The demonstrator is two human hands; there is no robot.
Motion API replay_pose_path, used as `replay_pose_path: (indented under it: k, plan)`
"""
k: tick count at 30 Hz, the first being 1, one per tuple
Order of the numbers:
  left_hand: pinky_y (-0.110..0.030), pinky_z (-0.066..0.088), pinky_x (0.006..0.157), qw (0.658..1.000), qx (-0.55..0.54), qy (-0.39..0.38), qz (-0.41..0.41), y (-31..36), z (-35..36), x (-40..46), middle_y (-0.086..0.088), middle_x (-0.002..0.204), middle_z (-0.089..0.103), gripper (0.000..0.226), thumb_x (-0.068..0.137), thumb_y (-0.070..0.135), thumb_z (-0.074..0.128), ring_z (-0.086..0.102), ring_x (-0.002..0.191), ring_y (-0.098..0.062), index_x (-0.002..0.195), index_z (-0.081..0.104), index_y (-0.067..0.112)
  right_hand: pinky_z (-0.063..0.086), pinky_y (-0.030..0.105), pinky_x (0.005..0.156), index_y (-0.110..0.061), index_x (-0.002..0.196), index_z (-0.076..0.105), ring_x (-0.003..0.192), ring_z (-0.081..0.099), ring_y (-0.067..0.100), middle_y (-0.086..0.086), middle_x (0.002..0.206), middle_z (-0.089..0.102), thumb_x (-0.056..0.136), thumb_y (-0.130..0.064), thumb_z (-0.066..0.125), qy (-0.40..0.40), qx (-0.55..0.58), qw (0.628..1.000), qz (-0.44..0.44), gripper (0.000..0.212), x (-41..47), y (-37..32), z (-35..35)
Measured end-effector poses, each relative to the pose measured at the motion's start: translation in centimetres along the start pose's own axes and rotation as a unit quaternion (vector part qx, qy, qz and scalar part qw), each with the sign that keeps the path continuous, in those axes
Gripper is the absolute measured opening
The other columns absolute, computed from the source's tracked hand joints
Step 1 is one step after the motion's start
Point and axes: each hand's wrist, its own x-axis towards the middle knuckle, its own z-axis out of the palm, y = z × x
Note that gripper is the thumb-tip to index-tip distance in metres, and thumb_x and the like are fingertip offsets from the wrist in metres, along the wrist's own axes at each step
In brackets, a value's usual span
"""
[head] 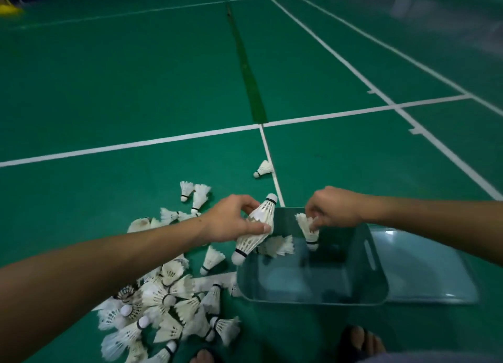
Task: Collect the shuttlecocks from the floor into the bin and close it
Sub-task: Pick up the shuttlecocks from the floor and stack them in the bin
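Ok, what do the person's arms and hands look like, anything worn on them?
Both arms are bare as far as the view shows, with no sleeves in sight. The left hand and right hand wear no gloves, and no rings, watch or wristbands are visible. A small dark mark sits on the left forearm near the wrist. Nothing else is worn there.

There is one view only, from a wide-angle camera worn on the person's head. It looks forward and steeply down at the green court floor [109, 77], close enough that both forearms enter from the lower corners and toes show at the bottom edge. The teal bin [313, 289] sits lower right of centre, right under the lens. Toward the top of the frame the view stretches away across the court, its white lines [130, 144] bending with the lens.
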Motion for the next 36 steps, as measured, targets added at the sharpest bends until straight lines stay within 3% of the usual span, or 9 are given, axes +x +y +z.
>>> replay_pose_path:
  k: [4,8,10,13,16,22,29,32,36]
  plan:
    - [-0.029,0.054,0.093,0.999,0.037,-0.029,0.001,0.7,4.0,1.9,0.003,0.129,0.067,0.069,0.083,0.054,0.083,0.066,0.107,-0.015,0.136,0.061,0.015,0.05,0.034,0.064,-0.023,0.065,0.048,0.074,0.061,0.025,-0.003,0.069,0.055,0.083,-0.031,0.074,-0.046,0.022,0.993,0.104,0.033,0.7,3.4,7.1]
    - [-0.041,0.06,0.071,0.998,-0.02,-0.044,-0.051,-0.1,4.8,3.9,-0.01,0.108,0.076,0.051,0.079,0.049,0.088,0.074,0.09,-0.032,0.112,0.067,0.016,0.056,0.038,0.069,-0.011,0.084,0.06,0.08,0.064,0.032,0.012,0.086,0.062,0.085,-0.025,0.071,-0.025,0.103,0.977,0.186,0.018,2.9,3.8,11.3]
    - [-0.04,0.062,0.073,0.997,-0.009,-0.052,-0.056,-0.2,4.7,4.7,-0.01,0.107,0.076,0.049,0.079,0.048,0.088,0.073,0.084,-0.028,0.111,0.068,0.016,0.049,0.035,0.068,-0.007,0.088,0.054,0.08,0.06,0.032,0.013,0.09,0.059,0.09,-0.021,0.067,-0.001,0.157,0.959,0.236,0.019,4.2,3.8,13.0]
    - [-0.045,0.061,0.09,0.997,0.003,-0.043,-0.068,-0.5,4.9,5.5,-0.001,0.103,0.076,0.047,0.078,0.05,0.088,0.072,0.095,-0.02,0.108,0.071,0.019,0.052,0.036,0.07,-0.007,0.087,0.057,0.083,0.064,0.031,0.016,0.096,0.063,0.093,-0.014,0.062,0.031,0.226,0.929,0.291,0.011,5.7,4.3,15.2]
    - [-0.044,0.06,0.085,0.994,0.008,-0.072,-0.077,-1.3,5.9,5.5,0.002,0.094,0.077,0.041,0.077,0.05,0.089,0.075,0.09,-0.019,0.101,0.072,0.021,0.063,0.039,0.078,-0.01,0.081,0.068,0.082,0.073,0.027,0.012,0.089,0.073,0.094,-0.017,0.067,0.044,0.301,0.903,0.304,0.014,6.3,4.7,16.5]
    - [-0.042,0.061,0.088,0.991,0.049,-0.097,-0.075,-2.5,7.6,4.6,0.008,0.099,0.076,0.052,0.071,0.059,0.089,0.072,0.092,-0.012,0.106,0.071,0.025,0.065,0.04,0.081,-0.016,0.077,0.068,0.078,0.076,0.021,0.008,0.083,0.075,0.094,-0.019,0.073,0.062,0.395,0.862,0.31,0.018,7.3,3.8,18.9]
    - [-0.042,0.06,0.089,0.987,0.077,-0.115,-0.085,-3.0,7.9,4.4,0.01,0.104,0.073,0.059,0.069,0.058,0.09,0.07,0.097,-0.011,0.113,0.064,0.027,0.065,0.042,0.08,-0.017,0.076,0.063,0.08,0.077,0.027,0.014,0.09,0.076,0.092,-0.015,0.077,0.041,0.455,0.835,0.307,0.021,9.2,2.7,20.0]
    - [-0.043,0.06,0.09,0.986,0.085,-0.117,-0.085,-2.9,7.9,4.5,0.01,0.105,0.072,0.06,0.069,0.06,0.088,0.07,0.097,-0.012,0.113,0.062,0.029,0.063,0.045,0.087,-0.015,0.08,0.068,0.082,0.073,0.025,0.011,0.089,0.074,0.09,-0.021,0.079,0.013,0.444,0.848,0.29,0.016,9.4,3.3,19.7]
    - [-0.043,0.059,0.091,0.988,0.079,-0.111,-0.071,-2.6,7.5,4.3,0.011,0.107,0.07,0.059,0.072,0.057,0.089,0.068,0.1,-0.011,0.116,0.063,0.028,0.059,0.039,0.09,-0.013,0.107,0.069,0.095,0.069,0.022,0.008,0.11,0.073,0.095,-0.029,0.069,0.025,0.259,0.945,0.199,0.019,7.4,3.5,16.0]
